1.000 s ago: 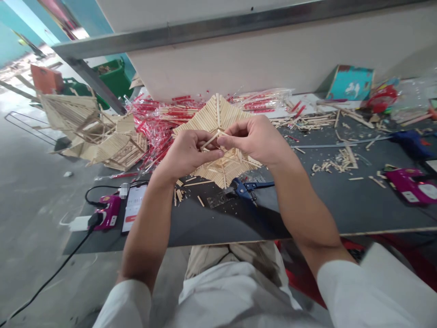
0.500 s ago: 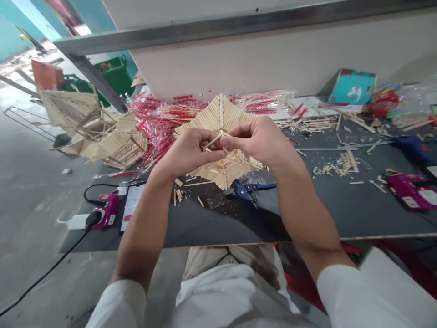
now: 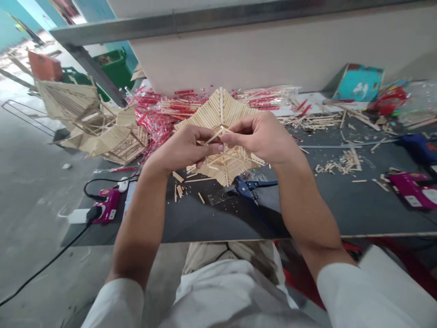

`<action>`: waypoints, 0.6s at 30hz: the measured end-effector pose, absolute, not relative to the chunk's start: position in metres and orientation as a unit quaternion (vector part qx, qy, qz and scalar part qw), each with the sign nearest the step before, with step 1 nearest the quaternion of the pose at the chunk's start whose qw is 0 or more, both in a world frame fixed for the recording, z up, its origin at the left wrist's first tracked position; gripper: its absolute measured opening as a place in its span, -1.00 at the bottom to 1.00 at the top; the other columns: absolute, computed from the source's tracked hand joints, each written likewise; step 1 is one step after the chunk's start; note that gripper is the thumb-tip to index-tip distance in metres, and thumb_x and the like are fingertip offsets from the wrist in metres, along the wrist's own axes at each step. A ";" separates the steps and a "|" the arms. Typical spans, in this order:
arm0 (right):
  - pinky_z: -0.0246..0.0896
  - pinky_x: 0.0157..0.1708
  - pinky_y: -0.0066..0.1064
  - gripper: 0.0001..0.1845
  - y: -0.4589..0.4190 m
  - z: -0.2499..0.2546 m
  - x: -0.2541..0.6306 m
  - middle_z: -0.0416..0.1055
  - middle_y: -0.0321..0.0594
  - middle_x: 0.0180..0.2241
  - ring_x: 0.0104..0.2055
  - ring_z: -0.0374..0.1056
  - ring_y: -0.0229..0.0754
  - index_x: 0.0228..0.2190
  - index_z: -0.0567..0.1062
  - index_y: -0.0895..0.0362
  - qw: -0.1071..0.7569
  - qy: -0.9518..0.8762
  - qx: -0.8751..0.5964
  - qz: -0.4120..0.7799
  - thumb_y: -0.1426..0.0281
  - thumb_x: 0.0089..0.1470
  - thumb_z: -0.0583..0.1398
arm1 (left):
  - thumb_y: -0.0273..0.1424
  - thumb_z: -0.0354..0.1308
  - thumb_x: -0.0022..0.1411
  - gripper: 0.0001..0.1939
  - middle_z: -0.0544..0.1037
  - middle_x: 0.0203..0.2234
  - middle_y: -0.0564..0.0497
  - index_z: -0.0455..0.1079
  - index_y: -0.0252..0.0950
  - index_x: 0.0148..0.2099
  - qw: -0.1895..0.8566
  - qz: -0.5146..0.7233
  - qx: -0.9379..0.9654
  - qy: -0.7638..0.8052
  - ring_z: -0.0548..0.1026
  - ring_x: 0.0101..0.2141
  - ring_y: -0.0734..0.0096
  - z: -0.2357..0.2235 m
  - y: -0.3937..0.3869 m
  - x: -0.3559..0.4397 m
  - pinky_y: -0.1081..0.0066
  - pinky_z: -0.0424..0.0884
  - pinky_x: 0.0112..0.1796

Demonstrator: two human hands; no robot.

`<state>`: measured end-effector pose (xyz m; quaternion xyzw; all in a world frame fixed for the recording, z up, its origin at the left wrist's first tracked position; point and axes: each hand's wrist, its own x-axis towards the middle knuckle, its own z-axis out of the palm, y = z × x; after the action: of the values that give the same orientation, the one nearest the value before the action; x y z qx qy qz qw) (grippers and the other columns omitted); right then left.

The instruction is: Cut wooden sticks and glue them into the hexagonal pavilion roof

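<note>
A pointed, star-like panel of bamboo sticks, laid side by side, stands in front of me with ribs meeting at its middle. Over that middle, my left hand is closed, its thumb and fingers pinched at a thin wooden stick that slants toward the centre. From the other side, my right hand pinches a short stick piece between thumb and forefinger, close to the slanted stick's tip. My fingers hide part of the joint. Below the panel lies a blue-handled cutter.
A larger stick model is at left, beside red-and-clear wrapped stick bundles. Offcuts are scattered at right. Pink power sockets with cords sit on the dark table. A metal rail crosses behind.
My left thumb has risen slightly toward the stick joint. My view has shifted a little; both hands stay at the panel's middle.
</note>
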<state>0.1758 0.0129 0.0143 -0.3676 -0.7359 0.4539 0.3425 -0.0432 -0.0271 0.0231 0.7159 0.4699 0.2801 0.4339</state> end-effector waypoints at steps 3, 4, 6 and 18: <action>0.18 -0.45 -0.35 -0.47 0.012 0.014 0.176 0.61 -0.16 -0.42 -0.40 0.39 -0.22 -0.37 0.71 0.17 0.345 -0.738 -0.366 0.450 -0.07 -0.04 0.46 | -0.27 0.32 0.32 -0.78 0.38 -0.62 0.11 0.64 -0.34 -0.17 0.427 0.266 0.722 0.475 0.28 -0.64 0.65 0.027 -0.028 -0.043 0.56 0.17 -0.63; 0.18 -0.45 -0.35 -0.47 0.012 0.014 0.176 0.61 -0.16 -0.42 -0.39 0.39 -0.21 -0.36 0.72 0.17 0.345 -0.739 -0.365 0.449 -0.07 -0.04 0.46 | -0.27 0.32 0.31 -0.78 0.38 -0.62 0.11 0.64 -0.34 -0.18 0.424 0.261 0.726 0.475 0.28 -0.64 0.65 0.027 -0.027 -0.043 0.56 0.17 -0.63; 0.19 -0.45 -0.34 -0.47 0.012 0.014 0.176 0.62 -0.15 -0.39 -0.38 0.41 -0.19 -0.35 0.72 0.16 0.344 -0.741 -0.360 0.451 -0.08 -0.03 0.45 | -0.25 0.35 0.28 -0.77 0.41 -0.62 0.11 0.64 -0.34 -0.21 0.417 0.252 0.731 0.477 0.28 -0.63 0.64 0.025 -0.024 -0.043 0.54 0.15 -0.62; 0.19 -0.45 -0.34 -0.51 0.013 0.012 0.176 0.63 -0.14 -0.39 -0.36 0.43 -0.17 -0.36 0.70 0.15 0.348 -0.740 -0.359 0.450 -0.04 -0.02 0.46 | -0.28 0.40 0.18 -0.77 0.23 -0.66 0.16 0.58 -0.35 -0.39 0.379 0.253 0.742 0.492 0.08 -0.60 0.65 0.016 -0.020 -0.037 0.43 -0.06 -0.57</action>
<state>0.1758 0.0131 0.0124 -0.3587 -0.7401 0.4503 0.3476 -0.0373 -0.0198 0.0164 0.7417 0.4924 0.2528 0.3788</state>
